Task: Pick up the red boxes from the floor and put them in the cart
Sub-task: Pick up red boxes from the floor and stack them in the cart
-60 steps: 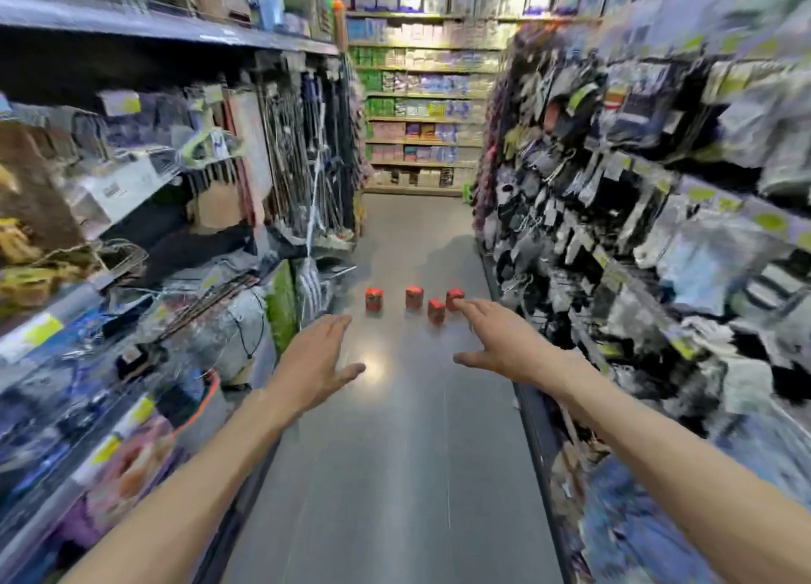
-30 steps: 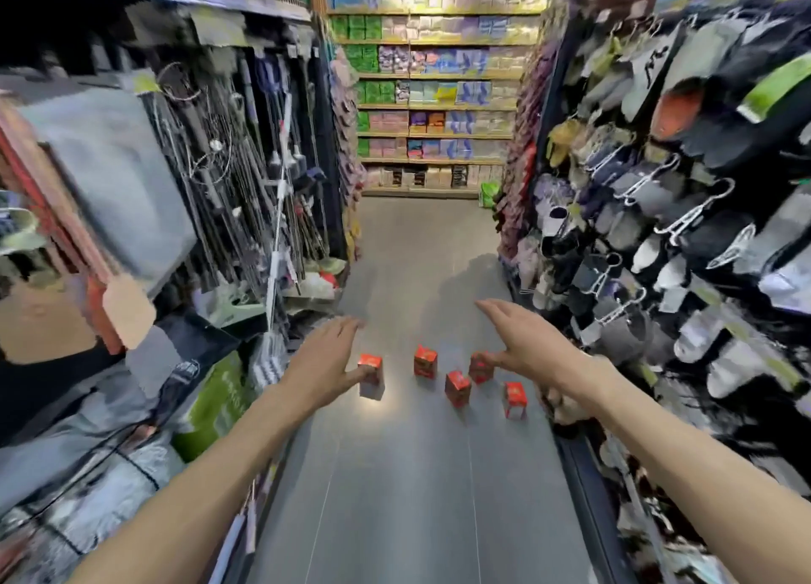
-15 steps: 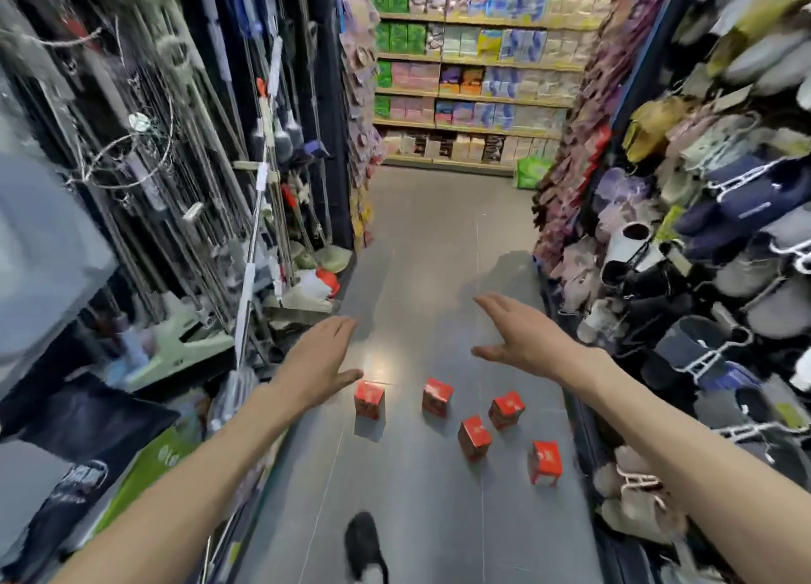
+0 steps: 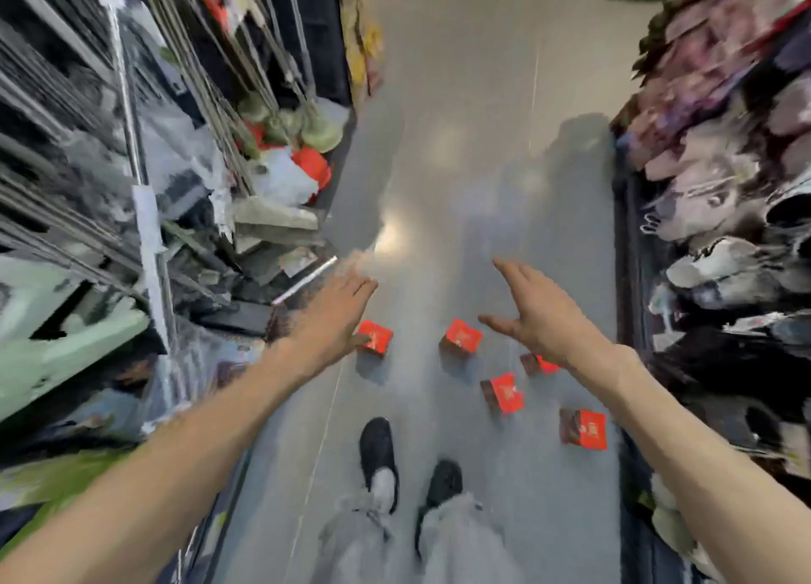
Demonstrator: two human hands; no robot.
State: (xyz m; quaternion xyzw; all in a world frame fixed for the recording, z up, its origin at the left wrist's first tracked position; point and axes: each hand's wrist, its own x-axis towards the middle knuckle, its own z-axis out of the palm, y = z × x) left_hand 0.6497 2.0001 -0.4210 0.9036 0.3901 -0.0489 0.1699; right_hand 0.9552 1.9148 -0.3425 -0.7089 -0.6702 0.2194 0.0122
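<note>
1. We're looking straight down a shop aisle, grey floor [image 4: 474, 101] running up the middle of the frame, and the whole picture is smeared with motion blur.
2. 5 red boxes sit on the floor in the centre and lower right: the leftmost box [image 4: 374, 338], a second box [image 4: 461, 337] just right of it, a third box [image 4: 539, 363], a fourth box [image 4: 504, 393] below those, and a fifth box [image 4: 583, 428] nearest the lower right.
3. Left hand [image 4: 335, 316] reaches in from the lower left, palm down, fingers spread and holding nothing; it overlaps the leftmost box's left edge, but whether it touches, I cannot tell.
4. Right hand [image 4: 537, 316] comes in from the lower right, fingers splayed wide, empty as well, and it covers part of the third box.
5. The 2 hands are well apart, with the second box between them.
6. At the bottom centre, 2 dark shoes [image 4: 379, 456] and grey trouser legs [image 4: 456, 535] stand on the floor.
7. Left side of the frame: racks of long poles [image 4: 206, 70]. Right side: shelves of slippers [image 4: 719, 197].
</note>
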